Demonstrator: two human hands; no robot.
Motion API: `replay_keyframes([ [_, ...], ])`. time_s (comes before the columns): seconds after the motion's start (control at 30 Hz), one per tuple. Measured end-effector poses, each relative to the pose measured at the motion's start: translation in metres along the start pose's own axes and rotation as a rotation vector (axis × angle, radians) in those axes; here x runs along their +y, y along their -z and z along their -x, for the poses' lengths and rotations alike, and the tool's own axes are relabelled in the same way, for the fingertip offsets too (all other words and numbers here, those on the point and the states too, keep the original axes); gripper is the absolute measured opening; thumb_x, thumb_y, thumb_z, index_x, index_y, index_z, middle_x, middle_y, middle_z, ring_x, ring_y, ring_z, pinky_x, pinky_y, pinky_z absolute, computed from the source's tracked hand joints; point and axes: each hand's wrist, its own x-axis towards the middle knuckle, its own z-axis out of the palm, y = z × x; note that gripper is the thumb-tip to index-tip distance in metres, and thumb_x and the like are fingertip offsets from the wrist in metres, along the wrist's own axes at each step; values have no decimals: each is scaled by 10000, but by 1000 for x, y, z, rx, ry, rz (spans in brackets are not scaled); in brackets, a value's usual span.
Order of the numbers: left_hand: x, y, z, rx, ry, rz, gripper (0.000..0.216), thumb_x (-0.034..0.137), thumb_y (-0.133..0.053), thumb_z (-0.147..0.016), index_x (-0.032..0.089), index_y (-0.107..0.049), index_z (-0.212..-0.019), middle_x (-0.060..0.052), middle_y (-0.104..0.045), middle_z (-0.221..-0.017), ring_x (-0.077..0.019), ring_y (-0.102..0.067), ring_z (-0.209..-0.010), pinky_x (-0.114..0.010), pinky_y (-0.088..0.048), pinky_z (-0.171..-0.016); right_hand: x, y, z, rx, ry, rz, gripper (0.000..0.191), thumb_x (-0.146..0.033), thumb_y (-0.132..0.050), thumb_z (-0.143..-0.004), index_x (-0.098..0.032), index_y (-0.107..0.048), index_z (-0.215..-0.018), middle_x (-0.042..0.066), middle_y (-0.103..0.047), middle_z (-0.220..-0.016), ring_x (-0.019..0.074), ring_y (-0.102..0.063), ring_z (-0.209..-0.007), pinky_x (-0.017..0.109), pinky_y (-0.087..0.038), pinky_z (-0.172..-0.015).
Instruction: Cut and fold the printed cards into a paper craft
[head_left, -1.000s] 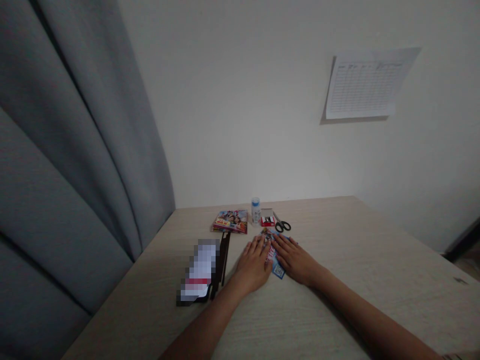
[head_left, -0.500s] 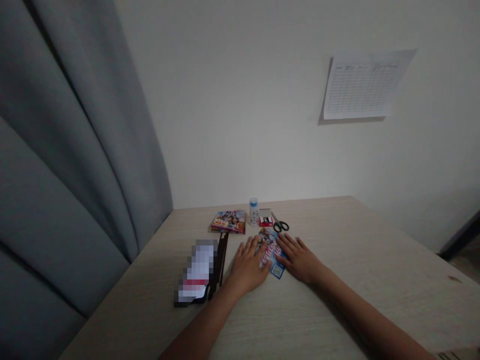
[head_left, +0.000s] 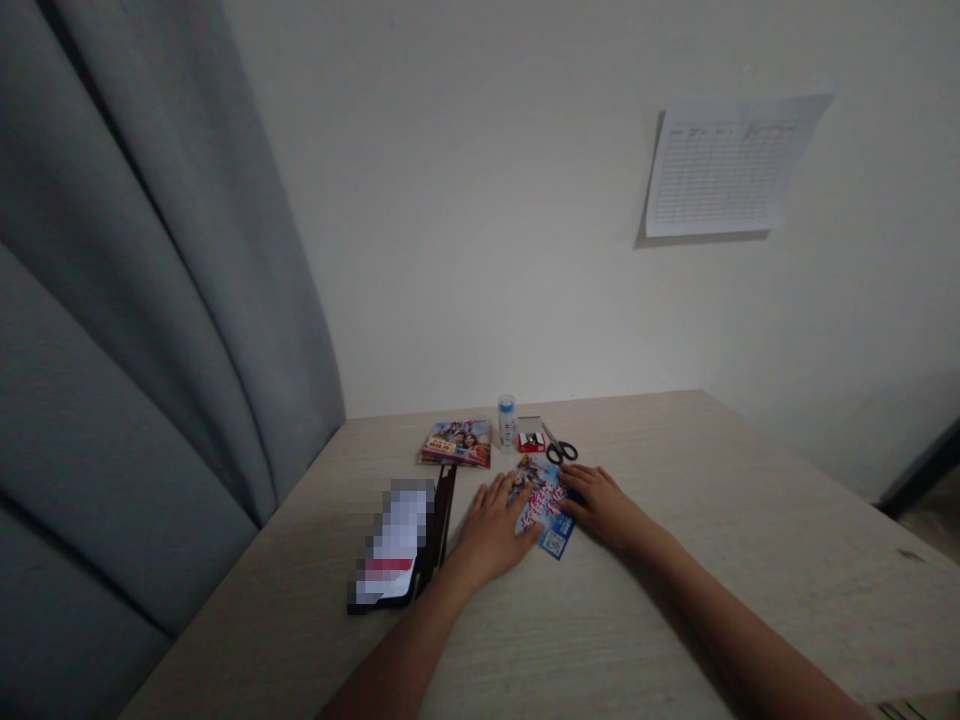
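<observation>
The desk (head_left: 675,520) shows pale matt wood grain; the leaflet (head_left: 544,505) is glossy printed paper; the curtain (head_left: 150,350) is grey woven cloth; the scissors (head_left: 559,447) have metal blades and black plastic handles.

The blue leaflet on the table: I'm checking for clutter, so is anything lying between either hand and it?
Nothing visible does. The left hand and the right hand both rest flat on the blue leaflet, one at each side. The scissors, bottle and red box lie beyond it, clear of the hands.

Scissors (head_left: 561,450), bottle (head_left: 508,423), booklet (head_left: 457,443), curtain (head_left: 142,300).
</observation>
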Motion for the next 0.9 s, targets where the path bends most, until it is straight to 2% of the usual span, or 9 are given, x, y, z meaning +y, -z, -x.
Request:
replay_keyframes([
  [0.07, -1, 3, 0, 9, -3, 14, 644, 554, -484, -928, 307, -361, -1509, -86, -285, -1609, -284, -192, -1499, -524, -159, -1209, 3, 3, -6, 82, 3, -26, 457, -451, -432, -982, -207, -606, -1327, 117, -598, -1381, 252, -525, -1281, 458, -308, -1150],
  [0.17, -1, 6, 1, 14, -6, 40, 628, 539, -510, -917, 306, -396, -1489, -91, -316, -1594, -287, -218, -1490, -523, -173, -1206, 8, 4, -12, 167, 2, -5, 431, -410, -417, -992, -198, -627, -1303, 114, -609, -1360, 243, -530, -1259, 403, -379, -1101],
  [0.33, -1, 9, 1, 33, -19, 87, 647, 506, -573, -883, 307, -411, -1476, -80, -326, -1586, -288, -246, -1479, -516, -185, -1206, 10, -1, -14, 126, -52, 119, 482, -445, -410, -997, -302, -467, -1453, 52, -448, -1530, 282, -332, -1430, 533, -241, -1166],
  [0.47, -5, 8, 0, 91, -41, 132, 702, 462, -642, -835, 273, -418, -1473, -90, -339, -1575, -294, -302, -1452, -482, -238, -1197, 8, 3, -11, 101, -104, 152, 449, -465, -365, -1013, -355, -472, -1435, 18, -463, -1521, 285, -331, -1435, 589, -184, -1162],
  [0.67, -11, 3, -3, 173, -49, 202, 629, 449, -666, -826, 245, -506, -1399, -113, -362, -1550, -307, -341, -1425, -468, -291, -1181, 18, 13, -8, 170, -201, 182, 373, -400, -356, -1024, -292, -683, -1167, 47, -672, -1288, 251, -468, -1330, 551, -184, -1150],
  [0.8, -13, 0, -7, 260, -59, 245, 548, 413, -631, -868, 221, -507, -1366, -124, -452, -1470, -285, -404, -1375, -456, -333, -1154, 26, 16, -7, 257, -312, 238, 373, -382, -399, -1008, -241, -744, -983, 84, -727, -1146, 239, -546, -1229, 479, -217, -1131],
  [0.9, -14, 2, -9, 307, -10, 245, 463, 340, -616, -881, 213, -519, -1316, -118, -514, -1396, -273, -458, -1316, -447, -372, -1116, 29, 19, -5, 304, -342, 266, 376, -407, -448, -980, -215, -748, -861, 95, -743, -1038, 252, -584, -1132, 456, -247, -1098],
])
